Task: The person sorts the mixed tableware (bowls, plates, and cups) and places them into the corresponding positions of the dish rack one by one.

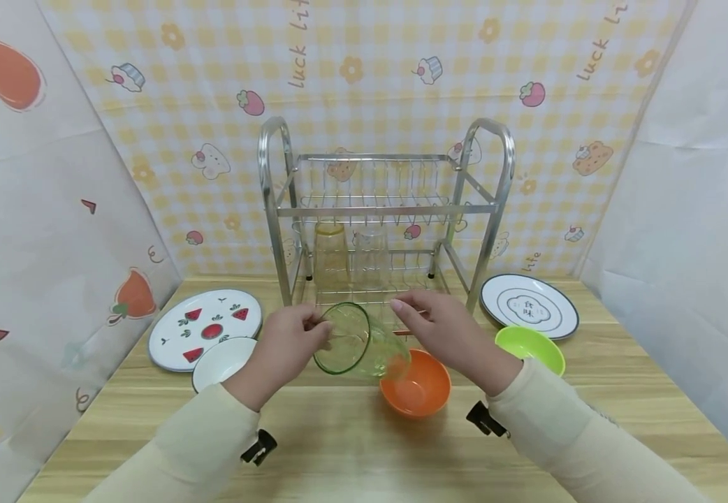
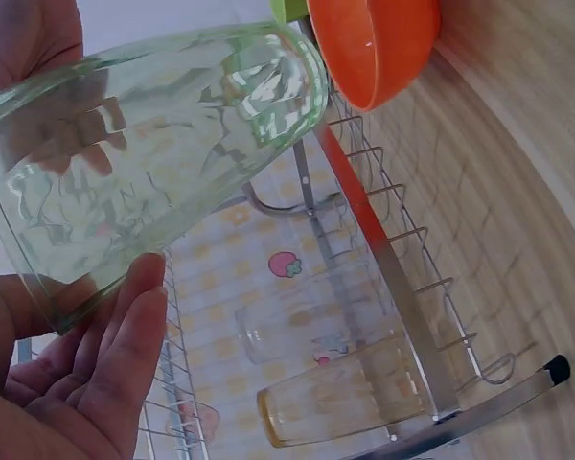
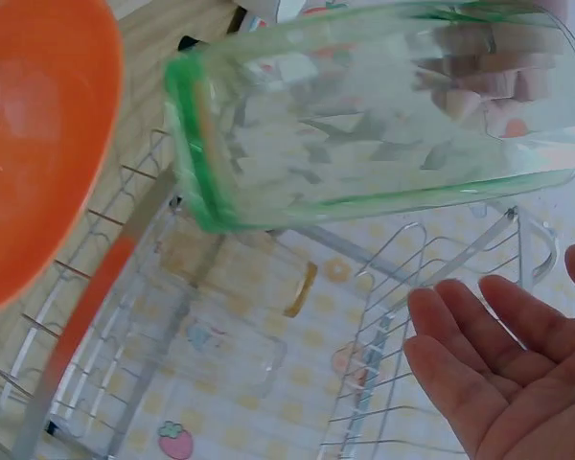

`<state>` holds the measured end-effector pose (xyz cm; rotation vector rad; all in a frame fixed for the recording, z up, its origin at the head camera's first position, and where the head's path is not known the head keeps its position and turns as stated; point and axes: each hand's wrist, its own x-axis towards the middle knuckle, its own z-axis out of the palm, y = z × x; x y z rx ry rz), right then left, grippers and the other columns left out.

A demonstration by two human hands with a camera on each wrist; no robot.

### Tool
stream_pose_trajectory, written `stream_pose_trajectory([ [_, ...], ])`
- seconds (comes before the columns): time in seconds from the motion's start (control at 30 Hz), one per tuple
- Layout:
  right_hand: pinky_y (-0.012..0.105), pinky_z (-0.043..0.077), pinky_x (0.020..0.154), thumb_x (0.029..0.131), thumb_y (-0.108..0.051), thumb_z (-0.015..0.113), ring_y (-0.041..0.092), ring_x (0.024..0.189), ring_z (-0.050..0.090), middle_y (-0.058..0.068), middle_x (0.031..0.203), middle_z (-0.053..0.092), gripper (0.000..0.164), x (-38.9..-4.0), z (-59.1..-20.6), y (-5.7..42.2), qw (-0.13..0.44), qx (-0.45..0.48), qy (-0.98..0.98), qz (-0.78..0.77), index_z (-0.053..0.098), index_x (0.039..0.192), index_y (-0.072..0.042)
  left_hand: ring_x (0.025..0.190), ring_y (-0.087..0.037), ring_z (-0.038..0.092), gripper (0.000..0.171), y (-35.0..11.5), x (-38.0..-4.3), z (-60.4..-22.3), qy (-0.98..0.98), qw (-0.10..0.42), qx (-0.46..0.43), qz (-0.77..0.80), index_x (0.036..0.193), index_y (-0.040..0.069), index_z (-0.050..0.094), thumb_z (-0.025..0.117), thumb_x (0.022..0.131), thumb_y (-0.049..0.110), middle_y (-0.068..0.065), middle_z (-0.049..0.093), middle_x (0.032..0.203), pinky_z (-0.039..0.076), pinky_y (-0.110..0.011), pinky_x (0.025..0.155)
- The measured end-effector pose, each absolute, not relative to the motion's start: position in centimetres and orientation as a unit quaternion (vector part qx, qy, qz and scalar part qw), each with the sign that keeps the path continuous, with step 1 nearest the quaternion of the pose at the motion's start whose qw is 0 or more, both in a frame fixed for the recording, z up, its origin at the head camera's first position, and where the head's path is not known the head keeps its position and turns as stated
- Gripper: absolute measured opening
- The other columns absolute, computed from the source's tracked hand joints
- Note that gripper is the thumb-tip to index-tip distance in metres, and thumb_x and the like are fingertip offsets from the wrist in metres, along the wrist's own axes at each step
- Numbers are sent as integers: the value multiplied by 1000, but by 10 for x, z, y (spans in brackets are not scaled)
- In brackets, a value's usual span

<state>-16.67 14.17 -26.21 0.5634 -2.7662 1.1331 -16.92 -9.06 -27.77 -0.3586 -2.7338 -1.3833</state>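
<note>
Near its rim, a pale green drinking glass [image 1: 384,358] is gripped between the thumb and fingers of my left hand [image 1: 288,341]. The glass is tilted on its side in front of the rack, mouth to the left and base to the right. My right hand [image 1: 446,332] holds nothing; its fingers are loosely bent, beside the glass and apart from it. In the right wrist view those fingers [image 3: 489,331] lie below the glass. An orange bowl [image 1: 417,395] stands on the table just under the base of the glass.
A two-tier metal dish rack [image 1: 389,210] stands at the back. An amber glass [image 1: 331,260] and a clear glass [image 1: 372,262] are upside down on its lower tier. A watermelon-patterned plate [image 1: 175,328] and white bowl [image 1: 222,360] lie left; a green bowl [image 1: 530,349] and white plate [image 1: 559,311] right.
</note>
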Motion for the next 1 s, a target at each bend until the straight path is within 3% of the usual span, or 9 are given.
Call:
stream_pose_trajectory([
  [0.27,43,53,87,100,-30,54,19,92,69,11,124,63,38,-168,-275,149,27,154,-888,433,59,130,-7,79,-21,72,14,-102,-169,-289,-846,24,-48,-530,86,0,65,62,94,11,-7,70,81,44,-25,59],
  [0.5,47,49,94,100,-34,52,28,109,62,11,127,62,43,-175,-289,157,35,137,-889,436,56,133,-7,79,-19,72,16,-105,-167,-292,-817,32,-13,-576,94,-4,67,61,95,11,-9,68,82,53,-24,66],
  [0.73,45,49,95,98,-37,55,28,109,62,13,129,60,51,-179,-302,161,10,109,-875,472,51,136,-4,75,-13,71,19,-106,-166,-299,-790,38,15,-612,99,-5,66,61,95,13,-8,72,83,52,-20,69],
  [1.0,47,42,103,95,-39,59,31,122,53,15,134,56,57,-180,-312,159,-17,81,-838,539,47,139,-4,68,-6,66,20,-104,-169,-304,-745,53,42,-664,100,-10,64,60,94,9,-1,64,75,55,-20,69],
])
